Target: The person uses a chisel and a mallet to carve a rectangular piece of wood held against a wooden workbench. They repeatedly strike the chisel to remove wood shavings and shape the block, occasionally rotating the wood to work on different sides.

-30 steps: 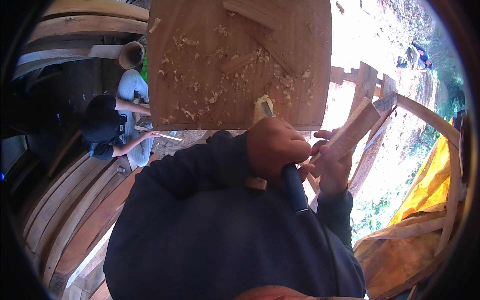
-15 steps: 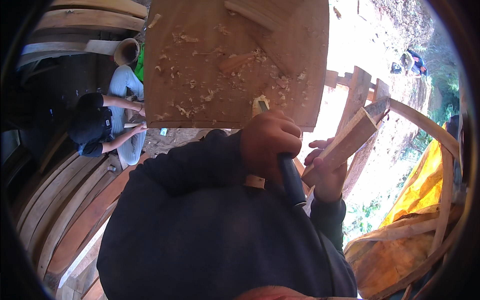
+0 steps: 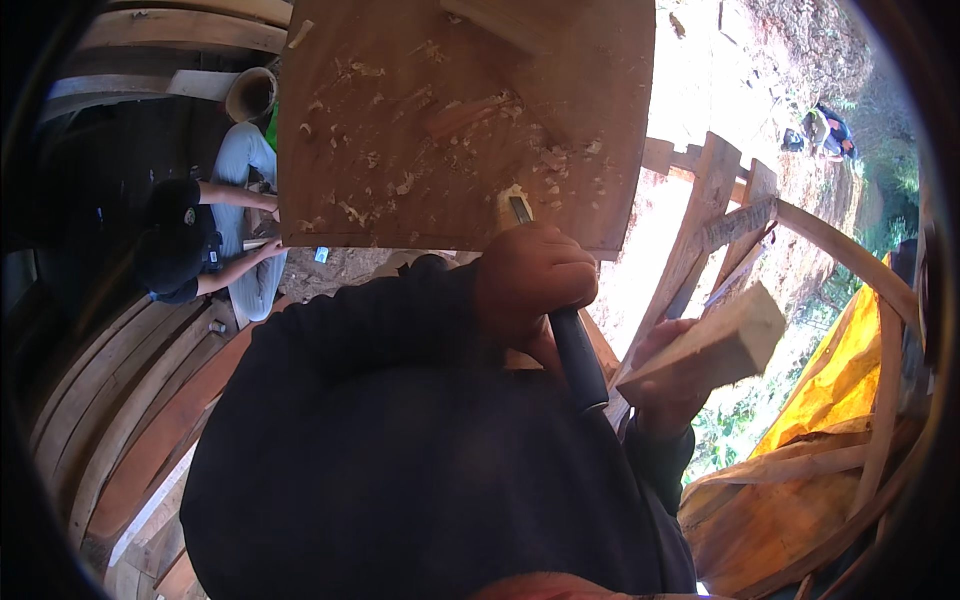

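Shavings [image 3: 352,213] litter the wooden bench [image 3: 335,150], its far edge cut off; planks [image 3: 150,420] lie at left. The left hand [image 3: 538,275] wraps its fingers round a chisel [image 3: 578,365] at the bench's near edge, hiding its middle. The right hand [image 3: 668,405] grips a blurred wood block [image 3: 715,345], fingers partly hidden.

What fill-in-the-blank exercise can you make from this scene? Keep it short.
1. The chisel is in the ____ hand.
2. The right hand holds a block of ____.
3. The board is strewn with pale, curled ____.
4. The bright sheet at lower right is coloured ____.

Missing words: left; wood; shavings; yellow.
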### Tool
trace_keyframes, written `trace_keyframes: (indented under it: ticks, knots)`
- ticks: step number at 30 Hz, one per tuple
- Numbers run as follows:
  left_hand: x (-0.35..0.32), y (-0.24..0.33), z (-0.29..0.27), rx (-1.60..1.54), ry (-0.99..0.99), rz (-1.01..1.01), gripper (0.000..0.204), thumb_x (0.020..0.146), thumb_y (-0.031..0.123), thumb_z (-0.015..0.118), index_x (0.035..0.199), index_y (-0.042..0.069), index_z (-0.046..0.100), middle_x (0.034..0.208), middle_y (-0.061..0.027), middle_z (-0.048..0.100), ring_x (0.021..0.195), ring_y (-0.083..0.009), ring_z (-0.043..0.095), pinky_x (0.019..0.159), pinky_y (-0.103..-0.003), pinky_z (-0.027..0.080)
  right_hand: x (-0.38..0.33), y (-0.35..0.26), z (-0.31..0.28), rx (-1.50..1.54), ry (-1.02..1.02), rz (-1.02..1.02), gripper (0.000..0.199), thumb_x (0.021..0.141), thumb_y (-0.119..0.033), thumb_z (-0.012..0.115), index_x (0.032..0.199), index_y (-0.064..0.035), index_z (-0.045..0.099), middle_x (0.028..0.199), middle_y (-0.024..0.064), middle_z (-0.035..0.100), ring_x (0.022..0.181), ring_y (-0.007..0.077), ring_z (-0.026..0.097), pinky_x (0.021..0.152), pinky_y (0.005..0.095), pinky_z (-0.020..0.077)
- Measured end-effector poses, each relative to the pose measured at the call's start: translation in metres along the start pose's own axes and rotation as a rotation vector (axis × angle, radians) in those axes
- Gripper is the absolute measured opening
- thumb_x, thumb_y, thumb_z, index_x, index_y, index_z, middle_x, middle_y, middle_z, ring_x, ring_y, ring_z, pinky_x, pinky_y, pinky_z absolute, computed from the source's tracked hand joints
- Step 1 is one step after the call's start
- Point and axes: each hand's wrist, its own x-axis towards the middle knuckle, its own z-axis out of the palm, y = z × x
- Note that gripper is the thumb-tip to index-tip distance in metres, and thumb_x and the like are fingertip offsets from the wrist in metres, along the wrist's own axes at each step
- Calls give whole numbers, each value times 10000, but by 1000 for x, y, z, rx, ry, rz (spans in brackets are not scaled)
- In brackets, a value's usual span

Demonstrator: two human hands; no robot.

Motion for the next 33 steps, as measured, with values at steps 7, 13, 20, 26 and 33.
trace_keyframes:
  ticks: [7, 13, 20, 26, 33]
  knots:
    - [12, 9, -2, 59, 39, -20, 689, 659, 683, 851, 799, 106, 500, 693, -72, 518, 603, -312, 560, 577, -434, 410, -9, -52, 35, -622, -181, -720, 844, 738, -271, 922, 1402, -18, 468, 981, 166, 661, 839, 273, 682, 724, 372, 581]
    - [14, 5, 5, 38, 88, -18, 674, 618, 603, 921, 805, 98, 516, 687, -82, 527, 595, -329, 573, 582, -444, 426, 0, -59, 73, -1470, 179, 223, 682, 807, -419, 850, 1275, -27, 546, 1135, 172, 658, 1012, 239, 693, 855, 396, 568]
    - [8, 1, 9, 68, 98, -122, 568, 623, 516, 939, 855, 83, 653, 800, -68, 606, 709, -294, 579, 666, -417, 455, -8, -72, 41, -1003, 132, -195, 749, 790, -401, 888, 1320, -19, 521, 1135, 187, 625, 1014, 335, 644, 901, 456, 513]
    - [13, 1, 11, 71, 126, -115, 662, 641, 597, 916, 843, 74, 565, 728, -120, 597, 661, -358, 622, 600, -456, 457, 8, -83, 59, -1171, 17, -578, 652, 866, -410, 769, 1252, 48, 510, 1017, 161, 654, 859, 242, 662, 776, 384, 544]
    - [13, 1, 10, 97, 162, -153, 658, 654, 606, 906, 841, 66, 579, 733, -126, 613, 670, -362, 632, 640, -469, 464, 29, -78, 59, -530, -95, -600, 679, 830, -299, 830, 1333, -2, 483, 1107, 173, 635, 1009, 305, 652, 871, 397, 544]
